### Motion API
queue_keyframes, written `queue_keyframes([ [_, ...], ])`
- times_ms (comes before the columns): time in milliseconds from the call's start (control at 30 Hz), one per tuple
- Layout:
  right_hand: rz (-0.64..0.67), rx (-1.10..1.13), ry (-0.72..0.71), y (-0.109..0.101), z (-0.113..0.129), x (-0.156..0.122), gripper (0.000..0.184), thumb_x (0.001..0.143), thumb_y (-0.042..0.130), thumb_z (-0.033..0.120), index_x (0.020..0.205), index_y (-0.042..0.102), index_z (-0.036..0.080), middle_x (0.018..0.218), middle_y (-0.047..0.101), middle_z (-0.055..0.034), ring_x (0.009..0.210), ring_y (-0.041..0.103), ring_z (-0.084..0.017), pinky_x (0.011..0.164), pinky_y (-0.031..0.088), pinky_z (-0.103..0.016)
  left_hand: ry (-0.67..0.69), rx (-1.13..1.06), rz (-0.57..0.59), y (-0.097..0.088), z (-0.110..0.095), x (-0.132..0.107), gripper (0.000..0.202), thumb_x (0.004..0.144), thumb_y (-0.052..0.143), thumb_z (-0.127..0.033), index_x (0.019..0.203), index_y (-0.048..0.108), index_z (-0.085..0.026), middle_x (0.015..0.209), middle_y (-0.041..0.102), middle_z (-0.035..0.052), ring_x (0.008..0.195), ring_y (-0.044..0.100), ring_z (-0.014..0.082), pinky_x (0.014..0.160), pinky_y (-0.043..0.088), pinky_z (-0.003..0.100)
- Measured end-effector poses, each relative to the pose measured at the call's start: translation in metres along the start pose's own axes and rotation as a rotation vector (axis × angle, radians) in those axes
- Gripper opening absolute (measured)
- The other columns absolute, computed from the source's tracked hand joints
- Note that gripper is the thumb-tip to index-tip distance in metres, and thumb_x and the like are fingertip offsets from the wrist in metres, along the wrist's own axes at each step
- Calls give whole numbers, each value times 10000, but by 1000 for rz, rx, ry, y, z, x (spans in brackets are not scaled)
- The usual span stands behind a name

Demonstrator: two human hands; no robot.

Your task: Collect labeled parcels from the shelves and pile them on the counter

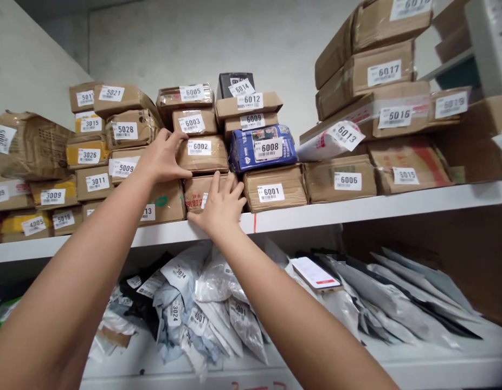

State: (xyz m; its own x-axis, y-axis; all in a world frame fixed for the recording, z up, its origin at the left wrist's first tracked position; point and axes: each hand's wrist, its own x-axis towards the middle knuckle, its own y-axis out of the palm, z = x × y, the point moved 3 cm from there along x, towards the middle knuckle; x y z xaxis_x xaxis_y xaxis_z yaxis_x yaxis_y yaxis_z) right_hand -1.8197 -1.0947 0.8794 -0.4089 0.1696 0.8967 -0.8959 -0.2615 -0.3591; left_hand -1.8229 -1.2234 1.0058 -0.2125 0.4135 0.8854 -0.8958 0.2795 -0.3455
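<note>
My left hand [163, 157] curls round the left end of a brown cardboard box labelled 6002 [218, 161], index finger near its top edge and thumb along its lower edge. My right hand [224, 205] lies with spread fingers across the front of a cardboard box with red print [193, 195], directly under the 6002 box; much of that box and its label is hidden by the hand. Box 6003 [212, 120] rests on top of 6002. To the right sit a blue package labelled 6008 [243, 143] and box 6001 [283, 199].
Numbered parcels stand stacked along the white shelf [356, 213], with a tall pile topped by a large box [391, 30] at right. The shelf below holds grey mailer bags [397, 292], crumpled poly bags [175, 292] and a lit phone [314, 271].
</note>
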Motion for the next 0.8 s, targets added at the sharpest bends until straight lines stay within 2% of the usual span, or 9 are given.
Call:
queue_keyframes([
  [67, -16, -8, 38, 1, 1, 3, 1309, 538, 805, 605, 1541, 114, 124, 1586, 103, -268, 1374, 193, -531, 1009, 321, -676, 0, 2, -11, -1, -1, -2, 842, 673, 733, -454, 1388, 416, -143, 1273, 429, 107, 1193, 509, 374, 1004, 410, 467],
  [167, -44, -29, 62, -2, 2, 4, 1347, 509, 808, 628, 1548, 84, 170, 1582, 116, -256, 1368, 221, -505, 1005, 344, -650, -12, 5, -39, -2, -3, -3, 857, 594, 793, -420, 1355, 465, -200, 1255, 474, 144, 1130, 544, 355, 959, 469, 455],
  [367, 74, -140, 122, -7, 8, 8, 1436, 465, 804, 693, 1554, 36, 158, 1532, 171, -283, 1308, 261, -490, 865, 472, -642, -2, -9, -62, -2, -4, -5, 865, 595, 804, -421, 1359, 470, -187, 1249, 472, 145, 1138, 542, 342, 987, 457, 462],
  [500, 110, -136, 151, -2, 9, 13, 1483, 437, 808, 692, 1553, -16, 169, 1547, 136, -276, 1317, 229, -498, 839, 476, -664, 10, -5, -54, -1, -2, -4, 840, 628, 787, -420, 1369, 461, -195, 1245, 466, 122, 1139, 534, 333, 985, 456, 470],
  [600, 38, -62, 133, 5, 4, 12, 1454, 446, 810, 674, 1554, 4, 187, 1564, 123, -265, 1320, 264, -480, 922, 422, -645, 15, -24, -65, 3, -2, -3, 828, 644, 779, -403, 1374, 456, -185, 1270, 440, 103, 1177, 510, 321, 1012, 437, 454],
  [800, -167, 118, 139, 14, -2, 5, 1404, 408, 858, 570, 1544, 106, 231, 1517, 254, -248, 1288, 357, -454, 986, 362, -591, -12, -64, -93, 10, 6, 0, 862, 568, 810, -407, 1343, 476, -235, 1293, 460, 84, 1185, 519, 322, 1013, 446, 419],
])
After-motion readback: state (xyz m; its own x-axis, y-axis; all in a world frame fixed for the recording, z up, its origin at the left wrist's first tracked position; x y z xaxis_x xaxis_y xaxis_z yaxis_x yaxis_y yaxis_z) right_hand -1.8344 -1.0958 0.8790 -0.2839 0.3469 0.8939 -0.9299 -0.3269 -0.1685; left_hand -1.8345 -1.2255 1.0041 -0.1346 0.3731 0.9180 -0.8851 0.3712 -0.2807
